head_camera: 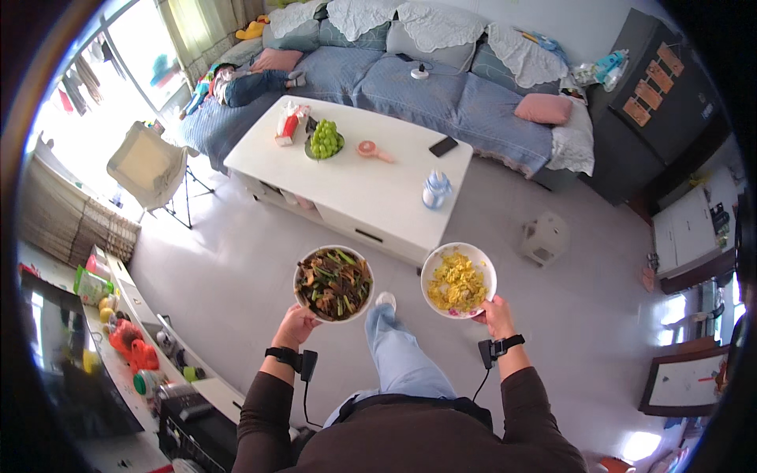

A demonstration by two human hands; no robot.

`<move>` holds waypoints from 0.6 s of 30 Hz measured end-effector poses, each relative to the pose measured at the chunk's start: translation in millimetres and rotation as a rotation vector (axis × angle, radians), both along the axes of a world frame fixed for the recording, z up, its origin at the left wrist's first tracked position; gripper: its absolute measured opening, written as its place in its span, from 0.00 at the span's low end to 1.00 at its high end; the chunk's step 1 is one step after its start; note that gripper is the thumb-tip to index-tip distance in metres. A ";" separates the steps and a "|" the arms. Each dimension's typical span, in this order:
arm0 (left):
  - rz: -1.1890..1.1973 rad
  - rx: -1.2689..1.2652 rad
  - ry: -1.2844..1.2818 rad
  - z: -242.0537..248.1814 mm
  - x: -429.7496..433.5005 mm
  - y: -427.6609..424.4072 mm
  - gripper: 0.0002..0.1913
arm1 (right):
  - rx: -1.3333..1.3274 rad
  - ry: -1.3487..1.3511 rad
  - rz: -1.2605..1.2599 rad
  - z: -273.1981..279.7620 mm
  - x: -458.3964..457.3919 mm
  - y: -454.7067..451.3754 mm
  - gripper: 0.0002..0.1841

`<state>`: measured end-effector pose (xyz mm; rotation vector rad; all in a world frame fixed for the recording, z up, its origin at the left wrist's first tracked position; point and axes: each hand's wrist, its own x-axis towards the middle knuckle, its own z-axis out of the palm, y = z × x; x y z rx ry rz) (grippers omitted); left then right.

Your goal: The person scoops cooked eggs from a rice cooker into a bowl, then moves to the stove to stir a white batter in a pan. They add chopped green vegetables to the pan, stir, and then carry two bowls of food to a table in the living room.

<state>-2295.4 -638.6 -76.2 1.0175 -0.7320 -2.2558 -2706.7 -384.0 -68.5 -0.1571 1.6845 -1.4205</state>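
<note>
My left hand (299, 324) grips the lower left rim of a white bowl (371, 292) filled with a dark stir-fry (334, 282) with green stalks. In my right hand (497, 317) is a second white bowl (433, 262), with a pink floral pattern low on its side, holding yellow scrambled egg (458, 281). Both bowls are held level above the floor, apart from each other. Beyond them stands a white coffee table (337, 183). Each wrist wears a black strap with a small box and a cable.
On the table are green grapes (326, 141) on a plate, a tissue pack (290, 127), a pink handheld fan (372, 151), a phone (443, 146) and a blue-and-white container (436, 190). A stool (544, 237) stands right, a folding chair (151, 165) left. A person (254, 87) lies on the sofa (408, 88).
</note>
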 end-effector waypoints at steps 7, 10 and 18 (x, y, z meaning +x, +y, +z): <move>-0.038 0.097 -0.041 -41.5 -52.2 -104.3 0.15 | -0.034 -0.080 0.055 -64.5 -24.9 -147.9 0.15; -0.053 0.148 -0.067 -63.4 -69.5 -135.9 0.15 | 0.030 -0.155 -0.002 -86.7 -17.3 -183.3 0.14; -0.223 0.156 -0.259 -125.7 -135.5 -242.4 0.13 | 0.041 -0.237 -0.268 -145.1 1.1 -237.9 0.16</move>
